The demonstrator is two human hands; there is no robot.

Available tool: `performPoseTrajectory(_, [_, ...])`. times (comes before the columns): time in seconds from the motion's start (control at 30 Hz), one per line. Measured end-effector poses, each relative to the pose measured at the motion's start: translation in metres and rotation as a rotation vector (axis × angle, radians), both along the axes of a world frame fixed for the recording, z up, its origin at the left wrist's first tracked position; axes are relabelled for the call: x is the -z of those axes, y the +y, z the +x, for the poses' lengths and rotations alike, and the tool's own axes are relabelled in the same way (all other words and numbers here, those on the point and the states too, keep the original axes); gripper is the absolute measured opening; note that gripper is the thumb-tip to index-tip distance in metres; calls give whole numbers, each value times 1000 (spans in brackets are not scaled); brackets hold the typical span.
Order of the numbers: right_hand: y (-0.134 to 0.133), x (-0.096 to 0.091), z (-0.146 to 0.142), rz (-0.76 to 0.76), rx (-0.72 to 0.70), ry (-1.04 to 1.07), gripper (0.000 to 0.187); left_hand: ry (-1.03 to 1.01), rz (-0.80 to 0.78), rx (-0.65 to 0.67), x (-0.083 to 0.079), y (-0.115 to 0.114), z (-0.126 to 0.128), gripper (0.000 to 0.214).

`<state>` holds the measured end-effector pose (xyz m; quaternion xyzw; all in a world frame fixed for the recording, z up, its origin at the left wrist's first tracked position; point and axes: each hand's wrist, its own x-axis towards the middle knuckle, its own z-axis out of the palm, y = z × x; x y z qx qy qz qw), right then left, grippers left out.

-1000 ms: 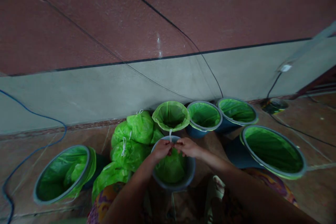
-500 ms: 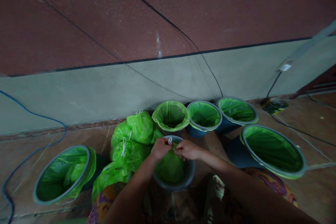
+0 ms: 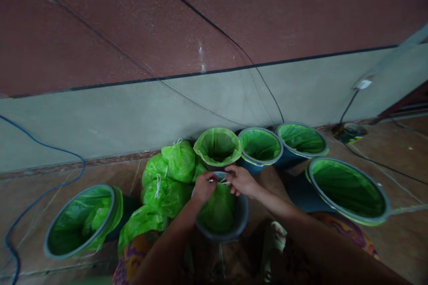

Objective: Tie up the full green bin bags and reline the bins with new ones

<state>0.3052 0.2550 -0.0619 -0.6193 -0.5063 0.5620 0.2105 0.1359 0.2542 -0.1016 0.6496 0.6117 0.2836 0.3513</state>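
Observation:
In front of me a green drawstring bag [image 3: 218, 213] sits inside a grey bin [image 3: 245, 220], its top gathered. White drawstring [image 3: 221, 181] stretches across the bag's neck between my hands. On its left end the fingers of my left hand [image 3: 203, 188] are closed, pinching the string. My right hand [image 3: 242, 181] has the other end between thumb and fingers, with the lower fingers a little spread. Both hands are over the far part of the bin's opening. Tied green bags [image 3: 169, 198] with white strings are piled just left of this bin.
Several bins with green liners stand around: a lined bin [image 3: 217, 162] behind, another [image 3: 261, 160] beside it, a larger one [image 3: 347, 191] at right, and a tilted bin [image 3: 48, 242] at left. A blue cable [image 3: 78, 158] and a black cable [image 3: 397, 173] lie on the floor.
My hands have moved slightly apart, and the string, a small loop before, is now drawn out between them. My right hand's fingers have opened a little and risen.

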Motion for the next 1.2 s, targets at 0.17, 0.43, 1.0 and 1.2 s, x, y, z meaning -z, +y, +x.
performPoseTrajectory(0.17, [18, -1, 9, 194, 224, 38, 22, -149, 36, -21, 0, -1, 4, 26])
performPoseTrajectory(0.43, [3, 2, 6, 53, -153, 124, 18, -382, -73, 3, -16, -2, 13, 11])
performPoseTrajectory(1.0, [4, 2, 9, 471, -322, -670, 21, -39, -130, 52, -14, -2, 2, 16])
performPoseTrajectory(1.2, [1, 16, 17, 340, -408, -712, 16, 176, -183, 65, 7, -5, -13, 11])
